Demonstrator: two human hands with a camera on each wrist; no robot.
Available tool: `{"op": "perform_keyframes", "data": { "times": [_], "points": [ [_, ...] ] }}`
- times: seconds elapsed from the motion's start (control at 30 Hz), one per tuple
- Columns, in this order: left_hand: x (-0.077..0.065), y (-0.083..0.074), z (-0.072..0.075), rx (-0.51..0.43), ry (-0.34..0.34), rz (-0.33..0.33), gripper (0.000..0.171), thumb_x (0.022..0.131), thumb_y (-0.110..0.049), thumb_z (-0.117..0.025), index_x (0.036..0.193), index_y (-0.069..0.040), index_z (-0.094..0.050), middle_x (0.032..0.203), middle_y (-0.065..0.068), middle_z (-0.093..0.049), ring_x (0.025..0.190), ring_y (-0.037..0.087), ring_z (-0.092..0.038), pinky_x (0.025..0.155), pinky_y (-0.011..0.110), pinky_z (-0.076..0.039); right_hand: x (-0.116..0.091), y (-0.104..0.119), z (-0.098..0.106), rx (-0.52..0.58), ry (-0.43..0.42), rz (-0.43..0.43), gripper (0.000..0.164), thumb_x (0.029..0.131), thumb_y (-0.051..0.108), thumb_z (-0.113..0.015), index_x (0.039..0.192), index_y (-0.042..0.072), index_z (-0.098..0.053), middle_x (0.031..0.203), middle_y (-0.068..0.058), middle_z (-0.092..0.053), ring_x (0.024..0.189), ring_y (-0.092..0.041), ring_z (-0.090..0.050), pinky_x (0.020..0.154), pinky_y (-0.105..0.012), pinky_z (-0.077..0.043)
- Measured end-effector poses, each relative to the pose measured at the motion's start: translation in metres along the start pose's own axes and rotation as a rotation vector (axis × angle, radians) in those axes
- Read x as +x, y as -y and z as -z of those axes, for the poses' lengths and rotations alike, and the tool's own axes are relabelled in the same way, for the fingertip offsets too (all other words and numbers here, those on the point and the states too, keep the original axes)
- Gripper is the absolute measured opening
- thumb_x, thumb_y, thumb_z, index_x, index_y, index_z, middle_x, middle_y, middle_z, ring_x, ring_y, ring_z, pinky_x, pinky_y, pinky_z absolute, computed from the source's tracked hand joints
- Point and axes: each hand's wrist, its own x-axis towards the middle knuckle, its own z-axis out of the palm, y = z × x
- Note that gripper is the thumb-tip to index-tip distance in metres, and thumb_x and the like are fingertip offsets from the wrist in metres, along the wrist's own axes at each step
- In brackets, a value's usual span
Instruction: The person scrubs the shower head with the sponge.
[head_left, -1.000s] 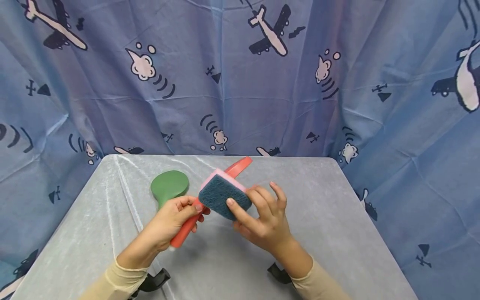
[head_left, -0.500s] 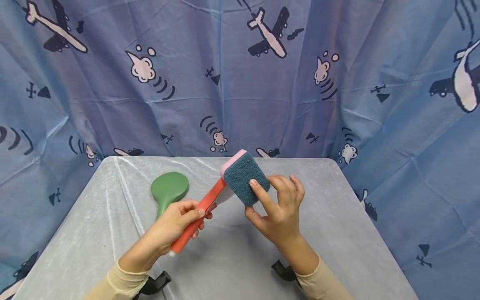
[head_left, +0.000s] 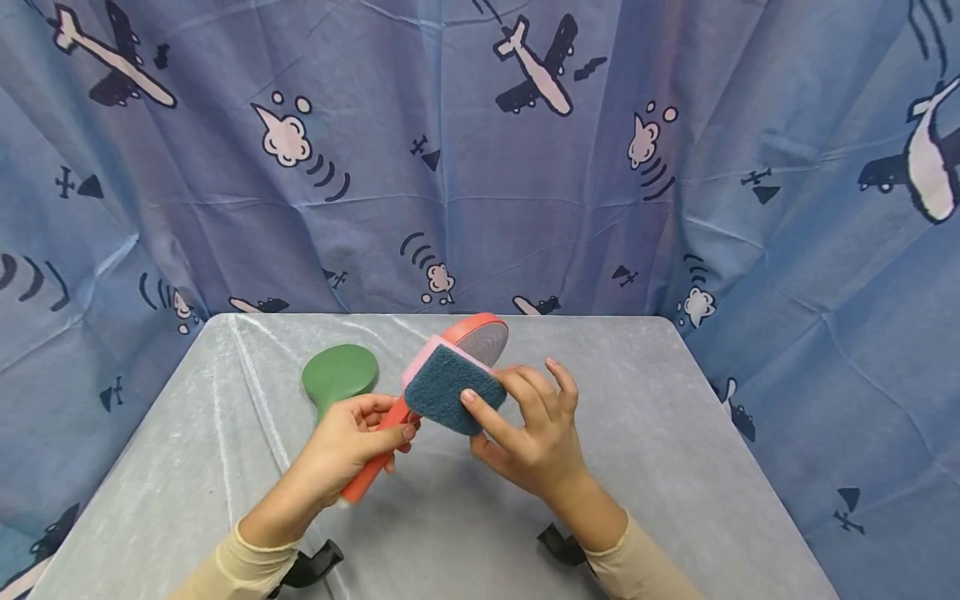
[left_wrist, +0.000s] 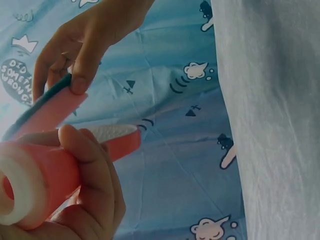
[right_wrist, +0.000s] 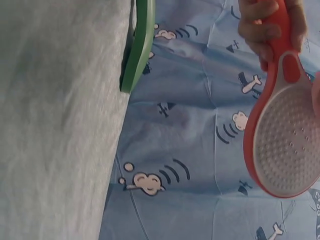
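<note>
My left hand (head_left: 352, 437) grips the handle of a red shower head (head_left: 367, 479), raised over the table and slanting up to the right. Its grey nozzle face (right_wrist: 287, 145) shows in the right wrist view. Between thumb and fingers, my right hand (head_left: 536, 437) holds a sponge (head_left: 450, 387) with a dark teal scouring side and a pink foam side. The teal side faces up, and the sponge overlaps the neck of the shower head in the head view. In the left wrist view, the open white handle end (left_wrist: 25, 192) is close to the camera.
A green shower head (head_left: 341, 371) lies on the grey cloth-covered table (head_left: 675, 467), just behind my left hand. A blue curtain with airplane prints (head_left: 480, 167) hangs around the back and sides. Black straps (head_left: 311, 567) sit at both wrists.
The sponge slid up to the far end of the red shower head, then back down toward the handle. The shower head has turned, baring part of its grey face. The green one stayed put.
</note>
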Motion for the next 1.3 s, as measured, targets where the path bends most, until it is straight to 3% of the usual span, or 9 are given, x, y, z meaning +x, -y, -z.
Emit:
{"op": "perform_keyframes", "data": {
  "times": [0.23, 0.3, 0.5, 0.57, 0.77, 0.83, 1.07, 1.17, 1.3],
  "points": [
    [-0.001, 0.0, 0.0, 0.057, 0.066, 0.003, 0.038, 0.092, -0.013, -0.077, 0.12, 0.009, -0.065, 0.09, 0.011, -0.075, 0.074, 0.014, -0.07, 0.06, 0.026, -0.06, 0.001, -0.008, 0.004, 0.015, -0.066, -0.23, 0.04, 0.079, 0.022, -0.069, 0.118, 0.013, -0.073, 0.107, -0.022, -0.066, 0.099, -0.04, -0.059, 0.097, -0.069, -0.034],
    [-0.002, 0.0, 0.001, 0.061, 0.074, -0.001, 0.037, 0.093, -0.013, -0.076, 0.12, 0.01, -0.064, 0.093, 0.011, -0.076, 0.076, 0.013, -0.07, 0.063, 0.026, -0.06, 0.001, -0.005, 0.002, 0.035, -0.059, -0.209, 0.04, 0.079, 0.021, -0.069, 0.117, 0.012, -0.073, 0.108, -0.022, -0.066, 0.099, -0.039, -0.06, 0.097, -0.069, -0.034],
    [-0.003, 0.0, 0.003, 0.042, 0.071, 0.007, 0.038, 0.097, -0.015, -0.071, 0.123, 0.011, -0.063, 0.1, 0.004, -0.077, 0.081, 0.011, -0.068, 0.067, 0.022, -0.058, -0.002, 0.006, -0.003, 0.032, -0.003, 0.024, 0.04, 0.079, 0.022, -0.068, 0.118, 0.017, -0.072, 0.11, -0.02, -0.068, 0.1, -0.037, -0.061, 0.1, -0.065, -0.035],
    [-0.003, -0.001, 0.003, 0.035, 0.078, 0.007, 0.038, 0.097, -0.015, -0.071, 0.122, 0.012, -0.063, 0.099, 0.004, -0.077, 0.079, 0.01, -0.068, 0.067, 0.021, -0.057, -0.001, 0.002, -0.002, 0.011, -0.021, 0.004, 0.041, 0.078, 0.021, -0.068, 0.118, 0.017, -0.073, 0.109, -0.02, -0.067, 0.099, -0.037, -0.06, 0.1, -0.065, -0.035],
    [-0.002, -0.003, 0.003, 0.015, 0.109, 0.005, 0.038, 0.097, -0.015, -0.07, 0.123, 0.012, -0.063, 0.1, 0.005, -0.078, 0.08, 0.008, -0.067, 0.066, 0.021, -0.056, 0.001, -0.009, 0.003, 0.011, -0.076, -0.224, 0.039, 0.078, 0.018, -0.068, 0.116, 0.012, -0.074, 0.108, -0.022, -0.066, 0.099, -0.04, -0.059, 0.1, -0.067, -0.033],
    [-0.002, -0.002, 0.003, 0.011, 0.114, 0.004, 0.038, 0.097, -0.015, -0.07, 0.123, 0.012, -0.062, 0.1, 0.005, -0.078, 0.08, 0.008, -0.067, 0.066, 0.021, -0.056, 0.0, -0.006, 0.002, 0.03, -0.06, -0.206, 0.039, 0.08, 0.02, -0.068, 0.117, 0.012, -0.074, 0.109, -0.022, -0.066, 0.1, -0.04, -0.059, 0.101, -0.067, -0.033],
    [-0.003, 0.001, 0.005, 0.002, 0.113, -0.014, 0.04, 0.099, -0.014, -0.068, 0.127, 0.014, -0.06, 0.101, 0.007, -0.077, 0.076, 0.009, -0.067, 0.065, 0.021, -0.057, -0.004, 0.002, -0.004, 0.047, 0.007, 0.001, 0.041, 0.079, 0.022, -0.068, 0.119, 0.016, -0.072, 0.11, -0.021, -0.067, 0.101, -0.038, -0.06, 0.1, -0.066, -0.035],
    [-0.003, 0.0, 0.004, 0.005, 0.114, -0.01, 0.039, 0.098, -0.014, -0.069, 0.125, 0.013, -0.062, 0.1, 0.006, -0.078, 0.077, 0.008, -0.067, 0.065, 0.021, -0.057, -0.002, -0.005, 0.0, 0.004, -0.03, -0.045, 0.041, 0.078, 0.02, -0.068, 0.118, 0.017, -0.073, 0.109, -0.02, -0.067, 0.1, -0.038, -0.06, 0.101, -0.067, -0.034],
    [-0.003, -0.003, 0.001, 0.006, 0.132, 0.003, 0.038, 0.096, -0.015, -0.071, 0.122, 0.012, -0.063, 0.101, 0.01, -0.077, 0.079, 0.009, -0.067, 0.066, 0.021, -0.056, 0.0, -0.013, 0.006, -0.031, -0.07, -0.211, 0.04, 0.079, 0.02, -0.069, 0.118, 0.014, -0.073, 0.109, -0.021, -0.065, 0.1, -0.04, -0.058, 0.101, -0.068, -0.032]
  ]
}}
